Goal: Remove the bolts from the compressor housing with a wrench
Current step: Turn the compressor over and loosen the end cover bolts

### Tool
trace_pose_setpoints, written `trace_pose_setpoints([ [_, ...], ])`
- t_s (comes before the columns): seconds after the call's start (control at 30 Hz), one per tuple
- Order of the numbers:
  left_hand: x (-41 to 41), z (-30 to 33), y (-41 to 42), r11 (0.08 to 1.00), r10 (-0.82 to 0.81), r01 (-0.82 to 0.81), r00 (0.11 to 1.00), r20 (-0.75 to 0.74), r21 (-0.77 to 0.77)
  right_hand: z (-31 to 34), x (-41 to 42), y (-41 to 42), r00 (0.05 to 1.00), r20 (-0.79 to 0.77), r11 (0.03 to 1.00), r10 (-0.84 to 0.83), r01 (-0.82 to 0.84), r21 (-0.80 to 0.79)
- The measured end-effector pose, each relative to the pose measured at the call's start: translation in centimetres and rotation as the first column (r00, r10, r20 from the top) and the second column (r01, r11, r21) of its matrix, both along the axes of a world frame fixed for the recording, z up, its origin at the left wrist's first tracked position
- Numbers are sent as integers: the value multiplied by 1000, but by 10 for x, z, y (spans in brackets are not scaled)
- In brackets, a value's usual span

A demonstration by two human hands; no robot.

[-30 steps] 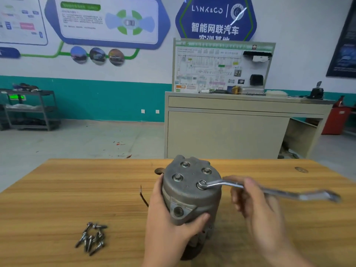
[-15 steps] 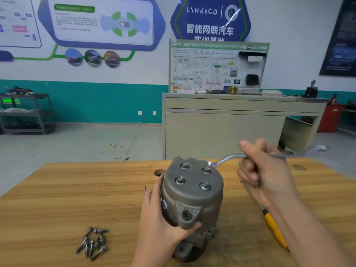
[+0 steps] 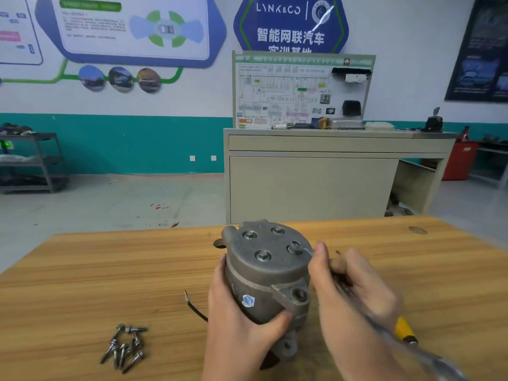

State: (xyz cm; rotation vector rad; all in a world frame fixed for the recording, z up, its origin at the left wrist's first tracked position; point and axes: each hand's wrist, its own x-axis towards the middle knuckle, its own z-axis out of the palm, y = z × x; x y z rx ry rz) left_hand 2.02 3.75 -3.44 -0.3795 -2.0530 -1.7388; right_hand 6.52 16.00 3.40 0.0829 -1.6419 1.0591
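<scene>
Step in hand: loosening the near-right bolt [image 3: 294, 247] of four on the top face of the grey cast-metal compressor housing [image 3: 268, 273], which stands upright on the wooden desk [image 3: 96, 270].

The silver ring wrench [image 3: 384, 329] is seated on that bolt head; its shaft runs back toward the camera, motion-blurred.

Right hand [image 3: 354, 292]: fingers curled closed around the wrench shaft, thumb up near the ring end.

Left hand [image 3: 242, 312]: wrapped round the housing's left side, thumb pressed on the front, bracing it.

Other three bolts look seated.

Next move, I reckon: swing the wrench, keep the ring square on the head, hold the housing firm.

Loose pile of silver bolts [image 3: 125, 346] lies on the desk, left. Yellow-handled screwdriver [image 3: 402, 329] lies under the right hand, partly hidden.
</scene>
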Motion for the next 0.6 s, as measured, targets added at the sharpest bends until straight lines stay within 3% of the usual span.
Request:
trace_pose_setpoints([
  [0.07,-4,-1,-5,998,-58,58,998,21,-11,0,3,-3,1000,14,993,-12,10,122],
  [0.1,-6,0,-8,996,-88,89,996,30,-26,0,4,-4,1000,20,994,9,-12,110],
  [0.17,-9,0,-14,985,-162,164,986,38,-46,0,7,-1,993,60,991,104,-98,-92],
  [0.27,-14,1,-24,953,-302,304,950,75,-17,7,7,18,918,160,889,362,-289,-355],
  [0.3,-14,2,-28,940,-339,341,936,95,-10,11,4,30,844,174,811,506,-398,-428],
  [0.37,-15,3,-33,921,-388,390,917,94,-9,19,-9,54,584,112,528,804,-614,-587],
  [0.43,-16,5,-35,909,-416,418,905,88,-2,30,-29,67,356,83,309,931,-644,-700],
  [0.5,-15,8,-35,901,-431,433,899,76,-5,40,-54,67,188,96,191,978,-601,-776],
  [0.6,-14,10,-35,901,-432,433,901,32,-31,49,-84,59,111,163,196,980,-477,-857],
])
